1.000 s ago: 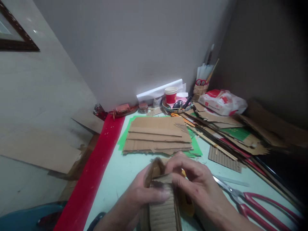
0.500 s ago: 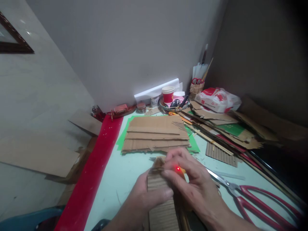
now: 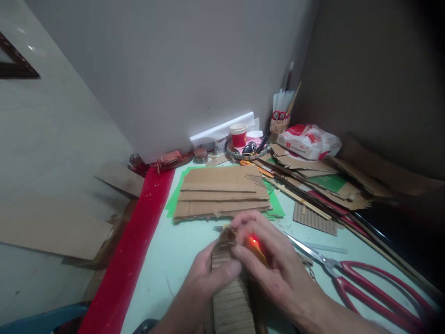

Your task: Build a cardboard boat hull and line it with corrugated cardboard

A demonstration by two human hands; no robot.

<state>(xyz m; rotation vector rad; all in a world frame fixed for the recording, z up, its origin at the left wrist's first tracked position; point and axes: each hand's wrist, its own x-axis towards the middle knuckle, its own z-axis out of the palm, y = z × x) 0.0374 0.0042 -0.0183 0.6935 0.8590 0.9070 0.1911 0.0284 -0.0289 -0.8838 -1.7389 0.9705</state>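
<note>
A folded piece of corrugated cardboard (image 3: pixel 231 297) with its ridges showing stands near me at the table's front. My left hand (image 3: pixel 212 278) is closed around it, thumb lying across the ridged face. At its upper end, my right hand (image 3: pixel 267 260) pinches the cardboard's edge between thumb and fingers. Behind those fingers shows part of a yellow-orange tool (image 3: pixel 257 253) with a glowing red light; the hand covers most of it. A grey pointed tip pokes out left of the cardboard's top. To the right, large red-handled scissors (image 3: pixel 333 266) lie with blades toward my right hand.
Ahead lie stacked cardboard sheets (image 3: pixel 222 181) on green paper (image 3: pixel 278 204). Cardboard scraps (image 3: pixel 333 162), thin sticks and a ridged piece (image 3: pixel 313 218) crowd the right side. Paper cups (image 3: pixel 238 135), a round tray and a pen holder (image 3: pixel 279 125) stand along the wall.
The view has shifted slightly, moving the scene a little left. My right fingers have curled closer over the cardboard's upper end, and its top tilts a bit differently. Both hands keep their grip.
</note>
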